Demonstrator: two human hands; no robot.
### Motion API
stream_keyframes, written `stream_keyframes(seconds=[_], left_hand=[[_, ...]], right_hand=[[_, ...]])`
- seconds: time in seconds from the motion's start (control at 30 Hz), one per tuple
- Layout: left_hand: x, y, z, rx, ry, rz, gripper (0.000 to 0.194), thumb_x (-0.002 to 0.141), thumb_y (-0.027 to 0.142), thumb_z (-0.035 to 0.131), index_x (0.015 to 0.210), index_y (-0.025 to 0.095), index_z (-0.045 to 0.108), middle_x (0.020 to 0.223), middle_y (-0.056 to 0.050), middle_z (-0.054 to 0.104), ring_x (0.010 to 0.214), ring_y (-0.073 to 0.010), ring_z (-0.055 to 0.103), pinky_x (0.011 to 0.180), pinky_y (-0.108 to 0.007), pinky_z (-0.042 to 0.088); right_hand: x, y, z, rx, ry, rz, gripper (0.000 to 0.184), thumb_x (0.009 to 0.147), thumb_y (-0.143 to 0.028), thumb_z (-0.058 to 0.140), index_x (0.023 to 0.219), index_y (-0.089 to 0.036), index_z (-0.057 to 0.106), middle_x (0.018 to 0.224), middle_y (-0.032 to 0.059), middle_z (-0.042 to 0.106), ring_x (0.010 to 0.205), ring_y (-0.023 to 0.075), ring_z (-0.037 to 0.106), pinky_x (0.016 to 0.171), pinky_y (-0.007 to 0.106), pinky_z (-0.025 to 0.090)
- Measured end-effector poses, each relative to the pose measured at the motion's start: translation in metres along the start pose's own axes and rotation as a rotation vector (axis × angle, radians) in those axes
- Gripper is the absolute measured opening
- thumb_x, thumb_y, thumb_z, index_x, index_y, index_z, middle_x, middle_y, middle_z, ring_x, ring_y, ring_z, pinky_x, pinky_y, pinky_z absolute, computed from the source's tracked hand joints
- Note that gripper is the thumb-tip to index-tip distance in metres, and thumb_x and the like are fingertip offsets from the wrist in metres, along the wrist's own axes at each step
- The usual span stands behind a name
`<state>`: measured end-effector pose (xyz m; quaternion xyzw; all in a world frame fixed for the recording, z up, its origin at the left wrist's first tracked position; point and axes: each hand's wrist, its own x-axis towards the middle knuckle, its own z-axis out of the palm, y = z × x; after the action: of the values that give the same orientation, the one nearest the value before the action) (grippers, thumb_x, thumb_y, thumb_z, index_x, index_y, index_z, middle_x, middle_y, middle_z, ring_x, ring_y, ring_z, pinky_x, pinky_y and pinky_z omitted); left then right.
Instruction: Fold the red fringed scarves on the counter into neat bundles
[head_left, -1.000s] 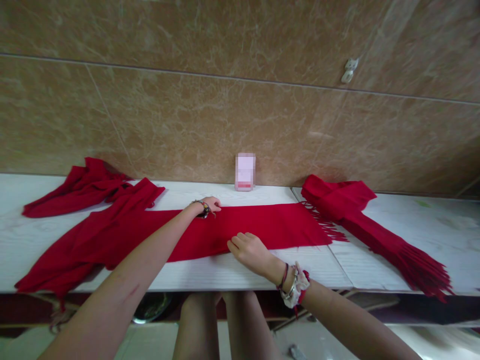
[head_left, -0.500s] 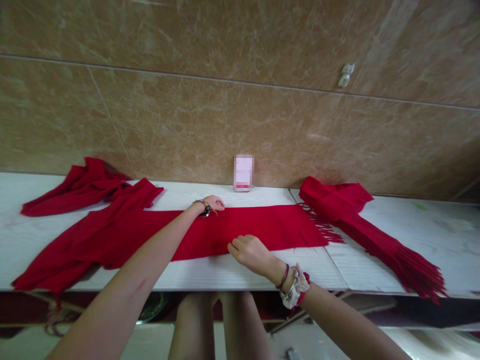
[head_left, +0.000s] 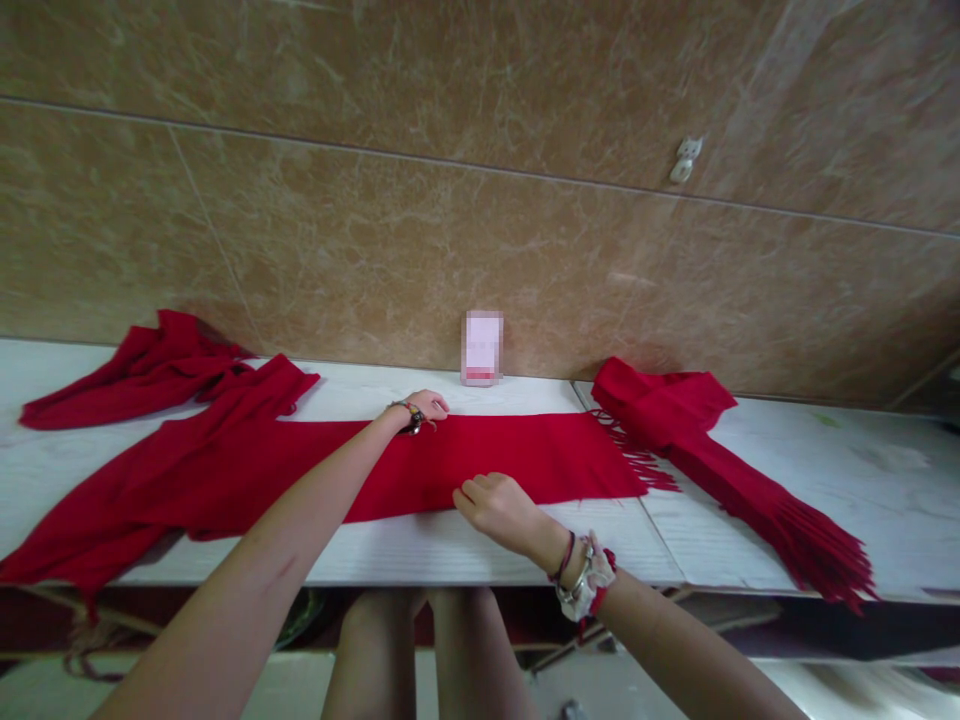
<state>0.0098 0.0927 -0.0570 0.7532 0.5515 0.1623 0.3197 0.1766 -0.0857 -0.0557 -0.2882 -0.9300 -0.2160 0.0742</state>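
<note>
A red fringed scarf (head_left: 540,450) lies lengthwise across the white table. Its middle is flat, its fringe is at the right, and its left part runs into loose folds. At the far edge my left hand (head_left: 429,404) is closed, fingers curled down on the cloth. My right hand (head_left: 495,508) pinches the near edge, slightly further right. Both wrists carry bracelets; the right also has a pale scrunchie (head_left: 589,580). The fingertips of both hands are partly hidden.
A folded red scarf (head_left: 667,410) lies at the right, its fringe near the front edge. More red cloth (head_left: 169,360) is bunched at the back left. A blurred-out pinkish phone-shaped object (head_left: 482,348) leans on the tiled wall (head_left: 375,240). A small white cat-shaped piece (head_left: 685,160) sticks to the wall.
The view has shifted slightly, so the cloths appear a little further left. Both hands keep nearly the same places on the scarf.
</note>
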Motion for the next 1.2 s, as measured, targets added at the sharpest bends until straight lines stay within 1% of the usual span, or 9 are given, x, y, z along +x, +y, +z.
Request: stream_keyframes(seconds=[0.2, 0.33, 0.47, 0.63, 0.8, 0.93, 1.03, 1.1, 1.2], left_hand=[[0.002, 0.006, -0.009, -0.143, 0.003, 0.023, 0.017, 0.06, 0.018, 0.06, 0.076, 0.013, 0.064, 0.067, -0.001, 0.065, 0.068, -0.0141, 0.06, 0.059, -0.02, 0.046], [0.003, 0.02, -0.019, -0.226, 0.019, 0.056, 0.025, 0.062, 0.024, 0.063, 0.085, 0.013, 0.063, 0.072, -0.001, 0.065, 0.07, -0.0135, 0.059, 0.059, -0.021, 0.047], [0.009, 0.039, -0.026, -0.277, 0.036, 0.106, 0.029, 0.062, 0.03, 0.066, 0.087, 0.016, 0.064, 0.076, -0.001, 0.065, 0.074, -0.0139, 0.058, 0.059, -0.022, 0.047], [0.024, 0.068, -0.025, -0.306, 0.037, 0.179, 0.029, 0.062, 0.027, 0.065, 0.088, 0.015, 0.065, 0.081, -0.002, 0.065, 0.078, -0.0143, 0.058, 0.067, -0.023, 0.046], [0.038, 0.106, -0.02, -0.3, -0.025, 0.241, 0.028, 0.062, 0.017, 0.062, 0.09, 0.015, 0.065, 0.086, -0.002, 0.067, 0.081, -0.0137, 0.058, 0.072, -0.023, 0.045], [0.047, 0.142, -0.013, -0.281, -0.1, 0.286, 0.032, 0.067, 0.011, 0.056, 0.097, 0.017, 0.064, 0.097, -0.002, 0.066, 0.085, -0.0124, 0.058, 0.076, -0.022, 0.044], [0.056, 0.17, 0.0, -0.226, -0.123, 0.317, 0.033, 0.068, 0.008, 0.053, 0.099, 0.016, 0.063, 0.099, -0.002, 0.066, 0.087, -0.0131, 0.058, 0.076, -0.022, 0.044], [0.063, 0.185, 0.014, -0.201, -0.127, 0.336, 0.034, 0.068, 0.007, 0.053, 0.098, 0.016, 0.063, 0.098, -0.002, 0.066, 0.087, -0.0133, 0.059, 0.076, -0.022, 0.045], [0.076, 0.2, 0.043, -0.178, -0.136, 0.341, 0.033, 0.066, 0.006, 0.054, 0.096, 0.014, 0.064, 0.093, -0.003, 0.067, 0.085, -0.0137, 0.06, 0.075, -0.022, 0.046]], right_hand=[[-0.006, 0.006, -0.009, -0.06, 0.158, 0.022, 0.012, 0.084, -0.01, 0.043, 0.085, -0.013, 0.054, 0.067, 0.0017, 0.055, 0.059, 0.0131, 0.05, 0.048, 0.027, 0.032], [-0.013, 0.014, -0.02, -0.117, 0.277, 0.025, 0.015, 0.084, -0.009, 0.041, 0.089, -0.012, 0.055, 0.065, 0.0015, 0.054, 0.058, 0.0117, 0.049, 0.049, 0.026, 0.032], [-0.022, 0.022, -0.037, -0.16, 0.365, 0.054, 0.016, 0.084, -0.009, 0.041, 0.089, -0.011, 0.057, 0.062, 0.0006, 0.053, 0.056, 0.0113, 0.047, 0.048, 0.026, 0.031], [-0.039, 0.035, -0.056, -0.219, 0.332, 0.103, 0.022, 0.086, -0.008, 0.037, 0.096, -0.01, 0.057, 0.066, 0.0021, 0.055, 0.057, 0.0119, 0.048, 0.048, 0.026, 0.034], [-0.062, 0.052, -0.071, -0.278, 0.252, 0.162, 0.028, 0.087, -0.007, 0.031, 0.101, -0.01, 0.055, 0.073, 0.0052, 0.056, 0.061, 0.0125, 0.049, 0.052, 0.026, 0.039], [-0.085, 0.067, -0.08, -0.274, 0.157, 0.269, 0.032, 0.088, -0.009, 0.027, 0.105, -0.012, 0.054, 0.078, 0.0079, 0.056, 0.068, 0.0145, 0.05, 0.058, 0.027, 0.042], [-0.105, 0.076, -0.082, -0.291, 0.136, 0.346, 0.034, 0.089, -0.011, 0.025, 0.104, -0.014, 0.055, 0.08, 0.0089, 0.056, 0.069, 0.0151, 0.05, 0.058, 0.027, 0.041], [-0.119, 0.081, -0.08, -0.324, 0.132, 0.393, 0.032, 0.089, -0.012, 0.027, 0.099, -0.014, 0.057, 0.079, 0.0084, 0.056, 0.068, 0.015, 0.05, 0.057, 0.027, 0.04], [-0.138, 0.087, -0.07, -0.341, 0.105, 0.452, 0.026, 0.087, -0.011, 0.034, 0.088, -0.015, 0.059, 0.077, 0.0072, 0.056, 0.066, 0.015, 0.05, 0.056, 0.026, 0.039]])
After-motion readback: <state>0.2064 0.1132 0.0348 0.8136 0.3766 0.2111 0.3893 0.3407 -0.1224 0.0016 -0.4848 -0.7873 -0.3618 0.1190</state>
